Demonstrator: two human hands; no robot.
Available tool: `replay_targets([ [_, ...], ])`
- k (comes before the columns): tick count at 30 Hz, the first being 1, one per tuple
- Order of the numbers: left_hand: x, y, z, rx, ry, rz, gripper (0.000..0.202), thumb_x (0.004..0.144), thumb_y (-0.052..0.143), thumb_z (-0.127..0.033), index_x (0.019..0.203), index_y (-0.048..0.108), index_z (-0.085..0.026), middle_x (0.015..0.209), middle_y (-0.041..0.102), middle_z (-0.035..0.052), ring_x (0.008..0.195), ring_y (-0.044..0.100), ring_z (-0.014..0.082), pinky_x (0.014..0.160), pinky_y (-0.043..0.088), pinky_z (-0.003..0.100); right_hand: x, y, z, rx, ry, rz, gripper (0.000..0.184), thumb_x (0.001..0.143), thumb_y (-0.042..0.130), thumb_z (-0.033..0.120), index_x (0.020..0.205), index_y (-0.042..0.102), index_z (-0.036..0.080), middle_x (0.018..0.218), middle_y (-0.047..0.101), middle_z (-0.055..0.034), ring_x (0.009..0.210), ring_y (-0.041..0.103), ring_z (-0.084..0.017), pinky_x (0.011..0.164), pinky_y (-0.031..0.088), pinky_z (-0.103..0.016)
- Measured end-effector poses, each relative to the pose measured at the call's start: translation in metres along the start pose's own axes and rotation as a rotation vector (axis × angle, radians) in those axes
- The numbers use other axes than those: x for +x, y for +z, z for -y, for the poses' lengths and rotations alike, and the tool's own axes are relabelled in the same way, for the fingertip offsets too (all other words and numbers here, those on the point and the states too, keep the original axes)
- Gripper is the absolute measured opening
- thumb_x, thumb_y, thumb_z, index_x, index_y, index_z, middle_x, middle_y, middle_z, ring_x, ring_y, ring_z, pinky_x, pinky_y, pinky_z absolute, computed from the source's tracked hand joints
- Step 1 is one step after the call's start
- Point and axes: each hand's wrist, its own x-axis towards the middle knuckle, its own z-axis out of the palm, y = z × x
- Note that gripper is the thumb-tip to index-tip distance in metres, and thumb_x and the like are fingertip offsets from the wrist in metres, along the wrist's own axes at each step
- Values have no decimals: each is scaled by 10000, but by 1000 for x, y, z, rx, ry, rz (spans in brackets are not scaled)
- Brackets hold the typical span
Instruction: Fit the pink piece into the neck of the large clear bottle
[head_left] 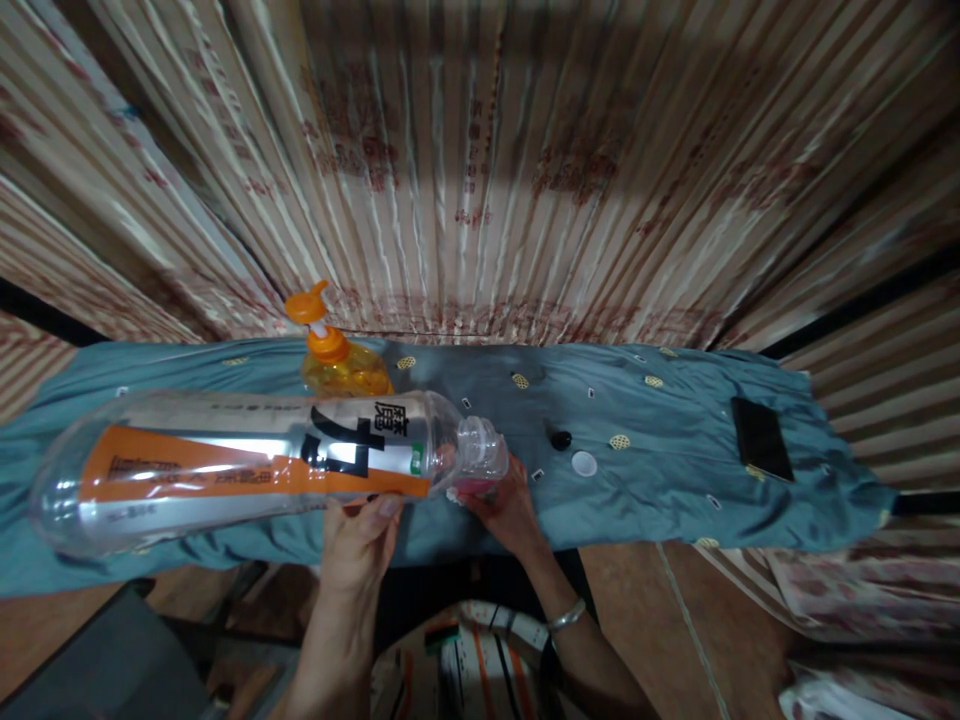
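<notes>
A large clear plastic bottle point(247, 470) with a silver and orange label lies almost level in front of me, its neck pointing right. My left hand point(360, 540) is closed around its underside, thumb along the label's lower edge. Close by the bottle's mouth, my right hand point(512, 508) is closed on a small clear container point(491, 458) with some pink at its lower side. Whether the mouth sits inside or just against this container I cannot tell. Beyond the large bottle stands an orange pump bottle point(346, 368), its lower part hidden.
A teal cloth point(450, 375) covers the long narrow table. Right of my hands lie a small black cap point(560, 440) and a white disc point(584, 463). A black flat phone-like object point(761, 438) rests near the right end. Striped curtains point(480, 180) hang behind; a grey chair point(112, 660) stands lower left.
</notes>
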Motion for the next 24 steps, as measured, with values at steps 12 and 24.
replay_targets([
  [12, 0, 5, -5, -22, -16, 35, 471, 319, 989, -378, 662, 683, -272, 434, 500, -108, 459, 565, 138, 735, 617, 351, 0, -3, 1, -41, -48, 11, 625, 842, 734, 595, 1311, 617, 198, 1414, 604, -169, 1354, 522, -353, 1096, 443, -574],
  [24, 1, 4, -4, -13, -12, 14, 467, 306, 987, -385, 649, 691, -272, 456, 516, -88, 496, 582, 147, 691, 609, 327, 0, -3, 2, -52, -42, 6, 671, 841, 715, 636, 1347, 595, 213, 1388, 620, -155, 1342, 529, -351, 1097, 434, -569],
])
